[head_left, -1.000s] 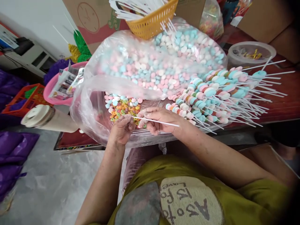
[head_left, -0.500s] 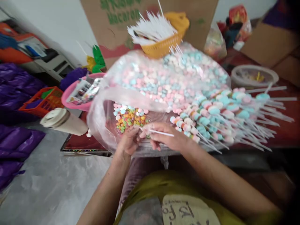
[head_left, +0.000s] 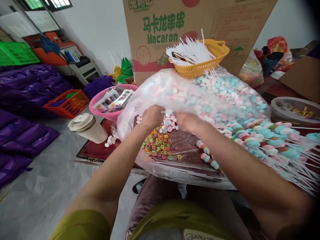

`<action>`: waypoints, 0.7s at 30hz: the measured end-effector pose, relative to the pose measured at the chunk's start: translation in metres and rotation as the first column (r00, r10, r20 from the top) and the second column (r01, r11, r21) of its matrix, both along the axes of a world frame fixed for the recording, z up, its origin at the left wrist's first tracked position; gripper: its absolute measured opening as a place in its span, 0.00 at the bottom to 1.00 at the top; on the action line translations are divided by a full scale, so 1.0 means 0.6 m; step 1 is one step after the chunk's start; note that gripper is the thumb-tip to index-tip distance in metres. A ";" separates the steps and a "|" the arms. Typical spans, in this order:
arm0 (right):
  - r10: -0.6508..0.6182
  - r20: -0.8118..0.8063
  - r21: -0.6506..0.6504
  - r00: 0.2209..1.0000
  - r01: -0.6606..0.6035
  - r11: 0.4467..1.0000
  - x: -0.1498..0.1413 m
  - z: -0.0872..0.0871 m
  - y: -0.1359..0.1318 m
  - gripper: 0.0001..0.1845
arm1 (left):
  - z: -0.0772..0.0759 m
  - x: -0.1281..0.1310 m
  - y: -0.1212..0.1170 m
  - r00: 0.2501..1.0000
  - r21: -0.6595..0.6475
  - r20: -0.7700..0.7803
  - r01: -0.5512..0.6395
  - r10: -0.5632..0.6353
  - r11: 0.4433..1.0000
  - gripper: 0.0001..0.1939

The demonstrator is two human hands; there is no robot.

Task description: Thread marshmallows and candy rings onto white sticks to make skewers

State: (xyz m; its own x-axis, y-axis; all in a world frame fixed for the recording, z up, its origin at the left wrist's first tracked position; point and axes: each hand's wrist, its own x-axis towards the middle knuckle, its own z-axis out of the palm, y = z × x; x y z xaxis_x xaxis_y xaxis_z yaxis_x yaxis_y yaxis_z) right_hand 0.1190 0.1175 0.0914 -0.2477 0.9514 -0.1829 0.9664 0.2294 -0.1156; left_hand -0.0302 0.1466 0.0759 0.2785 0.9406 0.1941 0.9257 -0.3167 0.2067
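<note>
Bkgd carton (head_left: 197, 20) reads "Macaron" — L hand (head_left: 154, 116), R hand (head_left: 187, 121) at bag (head_left: 160, 88), can't tell grip.

We see a dark red table (head_left: 96, 151), its bare corner showing left of the big clear plastic bag (head_left: 160, 81). The bag lies spread over the tabletop. Left of it we find a lidded cream cup (head_left: 88, 129) and, between cup and bag, a small white lump (head_left: 110, 141). Right of the bag we see a round tub (head_left: 276, 111). Behind the bag rises a cardboard box (head_left: 195, 20), its base hidden from us.
</note>
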 end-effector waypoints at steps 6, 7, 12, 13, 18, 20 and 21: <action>-0.127 0.039 -0.034 0.991 0.128 0.991 0.054 -0.026 0.067 0.14 | -0.073 0.033 0.005 0.960 -0.017 -0.267 0.081 -0.083 0.997 0.12; -0.102 0.023 -0.059 0.995 0.103 0.993 0.049 -0.043 0.062 0.13 | -0.079 0.032 0.003 0.958 -0.020 -0.268 0.101 -0.102 0.995 0.11; -0.032 -0.068 -0.076 0.997 0.027 0.997 0.033 -0.093 0.037 0.11 | -0.092 0.001 -0.053 0.990 -0.045 0.050 0.136 -0.134 0.990 0.10; -0.024 -0.087 -0.075 0.996 0.018 0.997 0.037 -0.088 0.030 0.10 | -0.096 -0.005 -0.072 0.969 -0.061 0.217 0.134 -0.118 0.989 0.10; 0.099 -0.446 -0.110 0.889 -0.165 0.980 0.046 -0.026 -0.037 0.16 | -0.104 0.015 -0.144 0.200 -0.369 0.917 0.094 0.346 0.925 0.17; 0.084 -0.594 -0.092 0.800 -0.172 0.981 0.035 -0.011 -0.070 0.14 | -0.096 0.035 -0.157 -0.074 -0.406 0.905 0.150 0.419 0.902 0.19; 0.058 -0.632 -0.077 0.773 -0.137 0.988 0.028 -0.007 -0.085 0.13 | -0.089 0.043 -0.162 -0.150 -0.400 0.893 0.167 0.424 0.901 0.19</action>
